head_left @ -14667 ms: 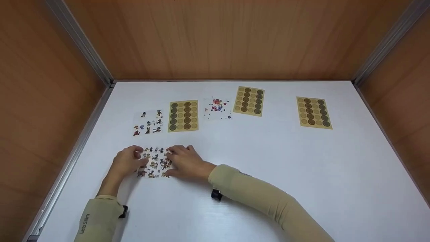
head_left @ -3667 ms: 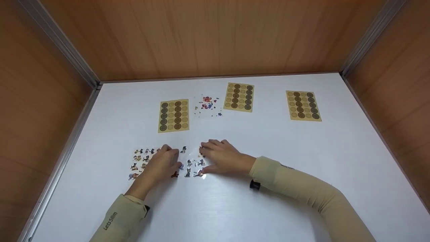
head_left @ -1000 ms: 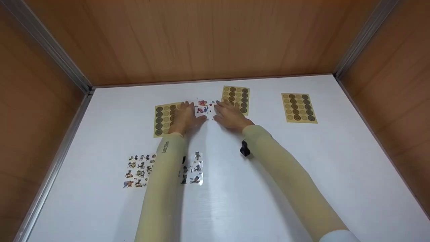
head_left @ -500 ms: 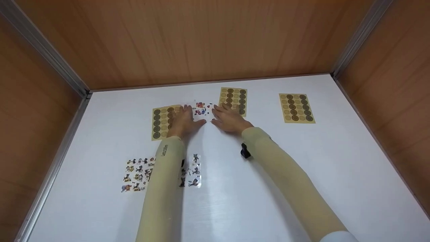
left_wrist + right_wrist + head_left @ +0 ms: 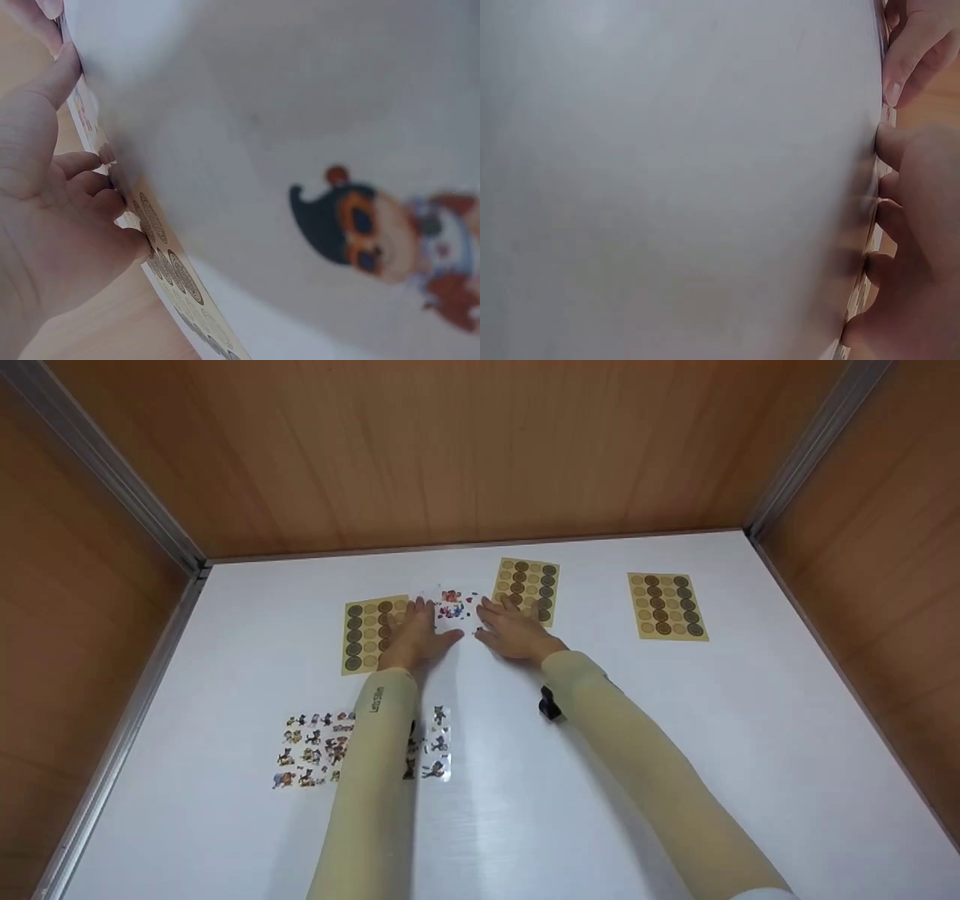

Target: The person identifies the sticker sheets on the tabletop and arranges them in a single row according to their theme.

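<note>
Clear sticker sheet at far edge of surface, a hand at either side

Item 1: one clear sticker sheet with small red and blue figures (image 5: 452, 606), flat on the white surface (image 5: 517, 817), between two tan sheets of coin-like discs, left (image 5: 361, 634) and middle (image 5: 546, 583).

Item 2: left hand (image 5: 414, 639), spread, fingers nearly straight at the sheet's left edge, overlying part of the left tan sheet; grips nothing.

Item 3: right hand (image 5: 517, 631), likewise spread, fingertips at the right edge, overlapping the lower part of the middle tan sheet; grips nothing.

Item 4: two printed sheets nearer the person, left (image 5: 307, 754) and right (image 5: 439, 744), partly behind the left sleeve (image 5: 375, 780); whether they touch is hidden.

Item 5: third tan sheet (image 5: 667, 606), well apart at right.

Handling note (judgement): thin film seems likely to cling or buckle, so light, even fingertip pressure on both edges should serve best, squaring it in small nudges, with fingers lifted off the neighbouring tan sheets lest they drag along.
</note>
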The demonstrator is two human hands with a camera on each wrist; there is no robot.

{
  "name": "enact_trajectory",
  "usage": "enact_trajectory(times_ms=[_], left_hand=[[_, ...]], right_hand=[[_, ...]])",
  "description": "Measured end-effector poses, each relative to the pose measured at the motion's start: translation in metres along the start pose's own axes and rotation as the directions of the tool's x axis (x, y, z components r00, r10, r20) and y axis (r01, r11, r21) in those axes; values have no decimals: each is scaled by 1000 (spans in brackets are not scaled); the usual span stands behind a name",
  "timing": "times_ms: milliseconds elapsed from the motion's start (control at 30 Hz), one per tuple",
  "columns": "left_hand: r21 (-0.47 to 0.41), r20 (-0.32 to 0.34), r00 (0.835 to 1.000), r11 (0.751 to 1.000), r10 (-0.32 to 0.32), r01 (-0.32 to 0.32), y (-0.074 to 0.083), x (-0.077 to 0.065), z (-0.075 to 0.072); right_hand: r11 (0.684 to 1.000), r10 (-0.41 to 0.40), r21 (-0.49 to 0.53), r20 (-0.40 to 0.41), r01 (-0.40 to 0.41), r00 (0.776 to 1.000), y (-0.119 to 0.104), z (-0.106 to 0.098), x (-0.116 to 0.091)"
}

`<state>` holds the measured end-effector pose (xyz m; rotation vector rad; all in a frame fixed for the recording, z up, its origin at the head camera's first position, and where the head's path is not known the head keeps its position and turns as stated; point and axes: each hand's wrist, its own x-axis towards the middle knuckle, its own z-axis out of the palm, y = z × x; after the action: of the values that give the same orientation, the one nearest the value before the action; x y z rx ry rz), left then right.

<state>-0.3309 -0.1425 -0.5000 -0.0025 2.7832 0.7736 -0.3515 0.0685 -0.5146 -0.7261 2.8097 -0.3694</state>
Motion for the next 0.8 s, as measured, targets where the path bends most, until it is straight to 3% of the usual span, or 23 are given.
enact_trajectory(times_ms=[500, 800], left_hand=[[-43, -2, 1000, 999, -15, 15, 4, 4, 10], [-88, -28, 999, 996, -28, 26, 0, 0, 6]], right_hand=[[999, 30, 21, 25, -30, 999, 6, 4, -6], [999, 20, 26, 23, -21, 1000, -2, 3, -2]])
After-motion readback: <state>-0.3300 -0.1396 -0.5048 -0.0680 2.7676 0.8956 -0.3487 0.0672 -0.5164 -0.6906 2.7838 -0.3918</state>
